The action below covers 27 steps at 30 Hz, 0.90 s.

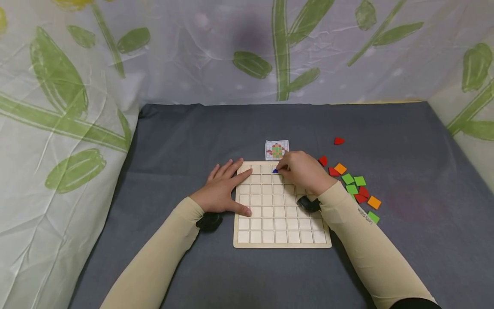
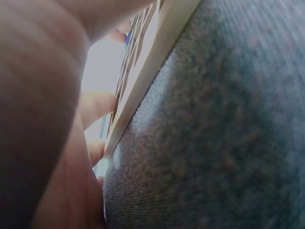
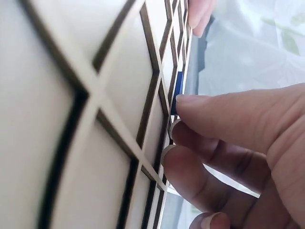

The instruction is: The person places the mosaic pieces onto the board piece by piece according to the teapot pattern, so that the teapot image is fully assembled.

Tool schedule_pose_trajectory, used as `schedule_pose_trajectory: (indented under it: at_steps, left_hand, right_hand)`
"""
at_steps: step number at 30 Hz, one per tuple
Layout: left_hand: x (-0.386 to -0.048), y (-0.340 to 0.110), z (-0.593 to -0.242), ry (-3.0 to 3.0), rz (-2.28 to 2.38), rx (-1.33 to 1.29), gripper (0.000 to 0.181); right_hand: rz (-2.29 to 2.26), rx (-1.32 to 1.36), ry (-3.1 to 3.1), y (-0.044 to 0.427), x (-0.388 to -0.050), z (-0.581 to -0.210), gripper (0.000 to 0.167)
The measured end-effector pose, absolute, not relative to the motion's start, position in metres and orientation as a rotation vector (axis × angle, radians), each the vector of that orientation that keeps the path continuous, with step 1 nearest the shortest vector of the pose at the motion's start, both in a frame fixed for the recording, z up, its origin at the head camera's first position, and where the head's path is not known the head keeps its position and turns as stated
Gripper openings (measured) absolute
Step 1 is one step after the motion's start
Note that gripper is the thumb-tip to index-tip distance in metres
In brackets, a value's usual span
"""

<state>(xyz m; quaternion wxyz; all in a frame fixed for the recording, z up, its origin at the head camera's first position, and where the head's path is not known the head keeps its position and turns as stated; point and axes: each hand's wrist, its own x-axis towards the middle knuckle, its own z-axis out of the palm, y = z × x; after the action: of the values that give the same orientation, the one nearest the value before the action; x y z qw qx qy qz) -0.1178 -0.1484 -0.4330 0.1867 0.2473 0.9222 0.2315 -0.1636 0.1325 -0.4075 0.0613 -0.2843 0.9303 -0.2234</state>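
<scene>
Blue piece (image 1: 275, 171) is pinched between thumb and fingertips of the right hand (image 1: 305, 171), over a cell in the far row of the gridded board (image 1: 268, 225); whether it is seated flat I cannot tell. Left of the grip, the left hand (image 1: 224, 189) clamps nothing: its fingers are spread apart, resting on the board's left edge. Just beyond the pinch lies the pattern card (image 1: 277, 150); to the grip's right, past the board, are loose pieces such as a red piece (image 1: 322, 161), an orange piece (image 1: 340, 168) and a green piece (image 1: 347, 179). The likeliest fault is the blue piece catching on a raised grid line and tipping, since the knuckles probably hide the cell from above. A lopsided release, thumb lifting after the fingers, could drag it askew. Should the left hand ease off, a push from the pinch might slide the board over the grey cloth (image 1: 193, 146). Nearer the body than the grip, the right wrist's black camera (image 1: 308, 204) hangs low and could brush the grid.
</scene>
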Motion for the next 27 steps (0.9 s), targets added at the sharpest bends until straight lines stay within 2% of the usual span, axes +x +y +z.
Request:
schedule_pose_trajectory:
  at_steps: [27]
  left_hand:
    - [-0.1196,-0.1489,-0.4352,2.603,0.643,0.693,0.119]
  right_hand:
    - [-0.765,-0.661,2.787,0.1389,-0.1646,-0.4073,0.013]
